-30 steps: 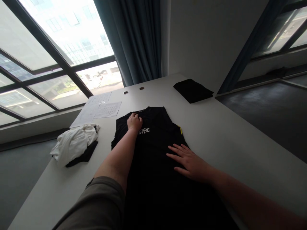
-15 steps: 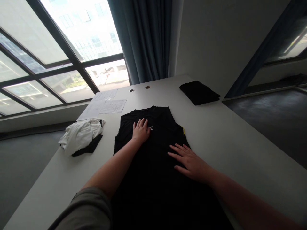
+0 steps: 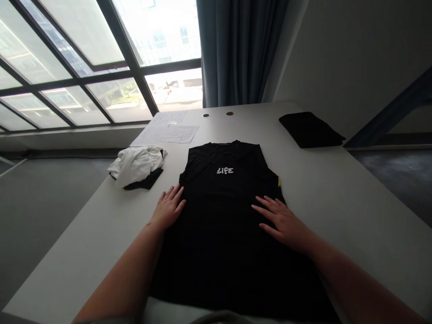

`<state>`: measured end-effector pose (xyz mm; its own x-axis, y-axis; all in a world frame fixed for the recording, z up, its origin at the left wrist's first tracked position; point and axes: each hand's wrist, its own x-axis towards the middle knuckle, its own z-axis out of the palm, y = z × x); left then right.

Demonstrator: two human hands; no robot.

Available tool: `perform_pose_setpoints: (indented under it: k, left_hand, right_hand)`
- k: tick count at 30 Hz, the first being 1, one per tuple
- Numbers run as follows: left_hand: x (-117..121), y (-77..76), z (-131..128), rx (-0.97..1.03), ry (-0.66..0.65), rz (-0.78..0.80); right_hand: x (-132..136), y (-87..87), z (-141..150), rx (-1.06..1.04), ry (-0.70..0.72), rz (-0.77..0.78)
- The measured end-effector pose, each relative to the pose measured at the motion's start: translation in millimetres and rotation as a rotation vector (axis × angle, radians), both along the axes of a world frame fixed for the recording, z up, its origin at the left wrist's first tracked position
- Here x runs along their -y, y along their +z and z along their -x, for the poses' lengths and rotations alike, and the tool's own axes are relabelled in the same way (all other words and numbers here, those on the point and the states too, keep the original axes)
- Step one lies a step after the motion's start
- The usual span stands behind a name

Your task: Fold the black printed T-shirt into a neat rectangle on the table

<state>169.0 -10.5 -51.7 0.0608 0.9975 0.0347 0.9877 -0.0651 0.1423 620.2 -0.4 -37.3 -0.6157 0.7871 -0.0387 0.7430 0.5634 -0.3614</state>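
Note:
A black shirt [image 3: 226, 234] with a small white "LIFE" print lies flat on the white table [image 3: 337, 193], its sides folded in and the collar pointing away from me. My left hand [image 3: 168, 208] rests flat with fingers spread at the shirt's left edge, half on the table. On the shirt's right half, my right hand [image 3: 283, 221] lies flat, palm down, fingers apart. Neither hand grips anything.
A crumpled white garment over a dark one [image 3: 137, 165] sits at the table's left edge. Printed paper sheets [image 3: 170, 131] lie at the back. A folded black garment [image 3: 310, 129] lies at the back right. Windows and a curtain [image 3: 236, 49] stand behind the table.
My left hand slid back from near the collar, over the print, to the shirt's left edge, uncovering the "LIFE" print. My right hand stayed flat on the shirt. The view panned left.

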Motion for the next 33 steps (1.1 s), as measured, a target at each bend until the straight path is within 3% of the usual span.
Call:
perform_pose_setpoints:
  k: [8,13,17,25,33]
  left_hand:
    - [-29,2.3,9,0.113,0.005,-0.106]
    - [-30,3.0,5,0.111,-0.093,-0.088]
    - [-27,2.5,0,0.083,-0.071,-0.035]
    - [-30,1.0,3,0.163,0.005,-0.105]
    - [-29,0.3,1,0.139,-0.015,-0.129]
  right_hand:
    - [6,0.4,-3,0.040,-0.003,-0.016]
    - [24,12.1,13,0.029,0.049,-0.026]
    - [39,18.6,29,0.042,0.177,0.077]
    - [42,28.1,26,-0.035,0.142,0.118]
    - [47,54.8,37,-0.075,0.253,0.376]
